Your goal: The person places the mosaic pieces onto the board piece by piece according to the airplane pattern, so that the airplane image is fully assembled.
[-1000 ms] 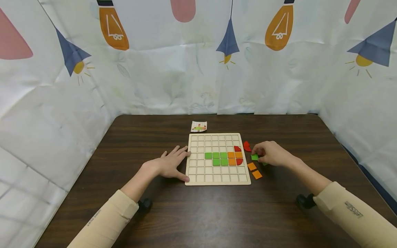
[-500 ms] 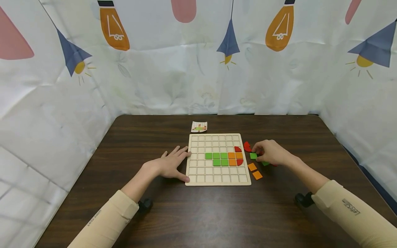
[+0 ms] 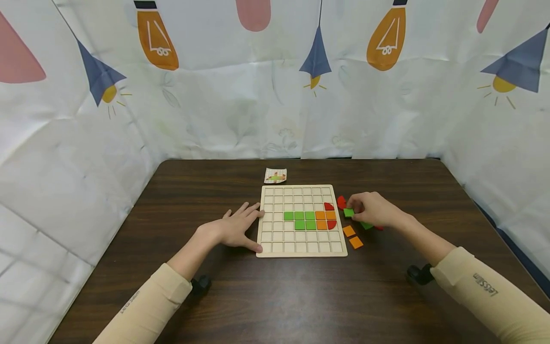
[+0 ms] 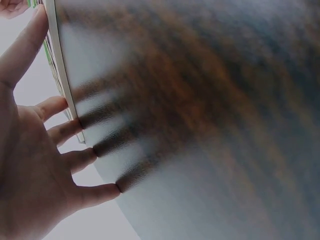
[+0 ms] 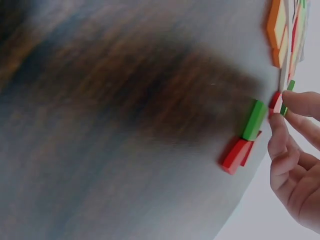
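One green square [image 3: 348, 213] pinched, near board edge [image 3: 343, 248]

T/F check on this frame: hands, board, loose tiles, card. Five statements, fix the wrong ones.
1. The right hand pinches a green tile. True.
2. The left hand pinches a red piece. False: it touches the left edge of the board and holds nothing.
3. Two loose orange tiles lie to the right of the board. True.
4. The small card lies on the board. False: it lies on the table, beyond the board's far edge.
5. The board bears more orange squares than green squares. False: three orange, five green.
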